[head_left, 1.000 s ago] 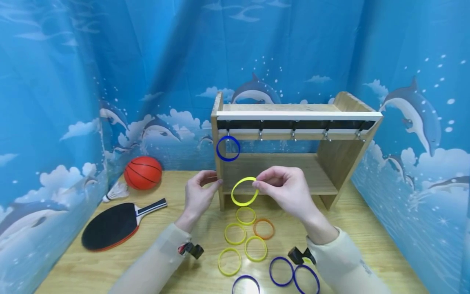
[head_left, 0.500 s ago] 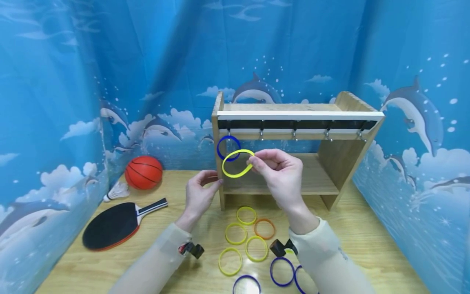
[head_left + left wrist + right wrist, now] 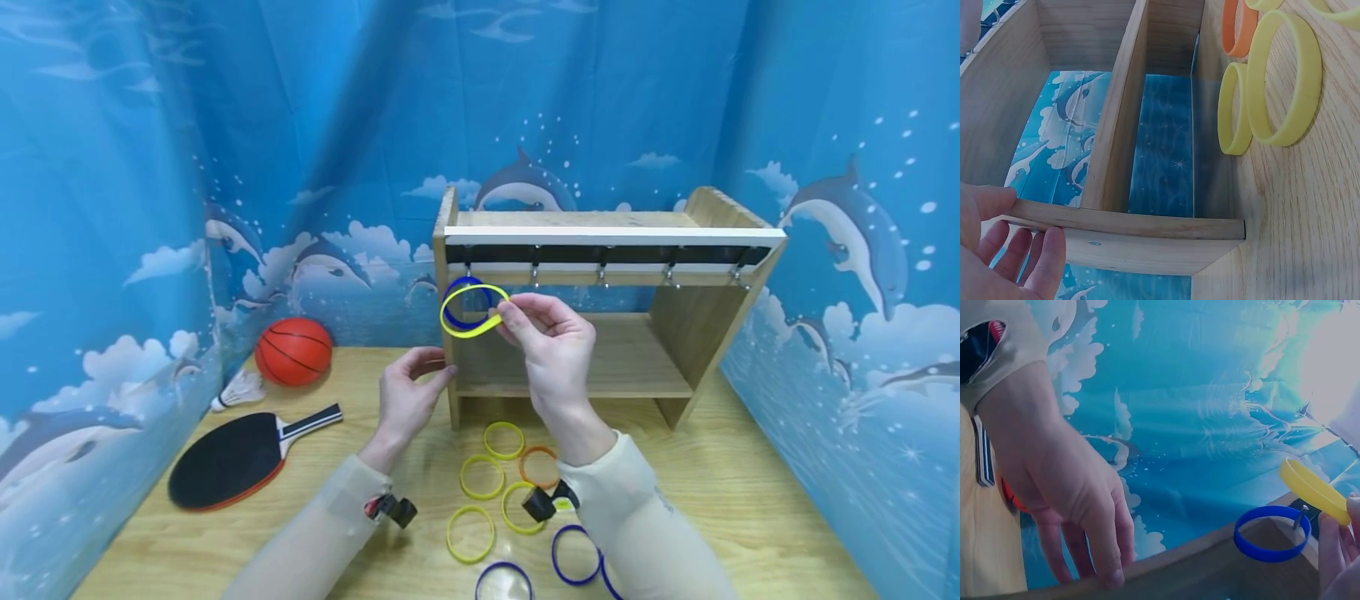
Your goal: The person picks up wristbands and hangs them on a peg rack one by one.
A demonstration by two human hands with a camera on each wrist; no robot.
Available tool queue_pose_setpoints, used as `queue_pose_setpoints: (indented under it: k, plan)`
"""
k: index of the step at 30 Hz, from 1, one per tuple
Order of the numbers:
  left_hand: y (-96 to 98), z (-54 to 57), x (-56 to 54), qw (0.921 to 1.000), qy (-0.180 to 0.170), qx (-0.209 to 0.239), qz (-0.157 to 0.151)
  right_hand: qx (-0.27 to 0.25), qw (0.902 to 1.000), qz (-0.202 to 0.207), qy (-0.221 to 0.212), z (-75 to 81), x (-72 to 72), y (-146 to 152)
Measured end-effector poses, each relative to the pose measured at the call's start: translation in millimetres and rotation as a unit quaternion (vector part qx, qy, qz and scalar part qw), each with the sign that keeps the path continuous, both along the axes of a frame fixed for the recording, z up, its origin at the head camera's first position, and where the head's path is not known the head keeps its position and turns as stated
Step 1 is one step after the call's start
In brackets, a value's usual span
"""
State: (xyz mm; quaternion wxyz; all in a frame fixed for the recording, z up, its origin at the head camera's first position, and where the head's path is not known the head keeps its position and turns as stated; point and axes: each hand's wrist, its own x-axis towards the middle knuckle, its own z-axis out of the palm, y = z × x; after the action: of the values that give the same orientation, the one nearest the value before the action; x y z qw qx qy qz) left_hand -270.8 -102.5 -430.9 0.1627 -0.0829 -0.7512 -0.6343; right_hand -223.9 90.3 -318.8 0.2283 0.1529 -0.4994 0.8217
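My right hand [image 3: 553,354] pinches a yellow wristband [image 3: 467,334] between thumb and fingers, its loop extended to the left. In the head view the loop overlaps a blue wristband [image 3: 1272,555] hanging from the leftmost hook of a wooden shelf [image 3: 600,360]. The right wrist view shows the yellow band apart from the blue one, near the hook [image 3: 1300,517]. My left hand [image 3: 408,398] grips the edge of the shelf's left side panel [image 3: 1141,226], thumb on one face and fingers on the other.
Several yellow wristbands [image 3: 470,560], an orange one [image 3: 522,468] and blue ones [image 3: 555,567] lie on the table before the shelf. More hooks [image 3: 536,275] line the rail rightward. At left are a table tennis bat [image 3: 228,462], a shuttlecock [image 3: 242,389] and a small basketball [image 3: 294,352].
My right hand has moved up and left, bringing the yellow wristband from below the hanging blue one to in front of it. The left hand has stayed on the shelf's side panel.
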Motion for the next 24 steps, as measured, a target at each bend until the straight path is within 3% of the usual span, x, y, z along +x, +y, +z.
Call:
queue_pose_setpoints:
  k: [12,24]
  plan:
    - [0.5,-2.6,-1.4,1.0000,0.002,-0.004,0.000,-0.023,0.9992,-0.006,-0.031,-7.8,-9.8,-6.7]
    - [0.2,-0.8,-1.7,1.0000,-0.001,0.005,-0.002,-0.028,0.9989,-0.026,-0.026,-14.5,-17.6,-8.2]
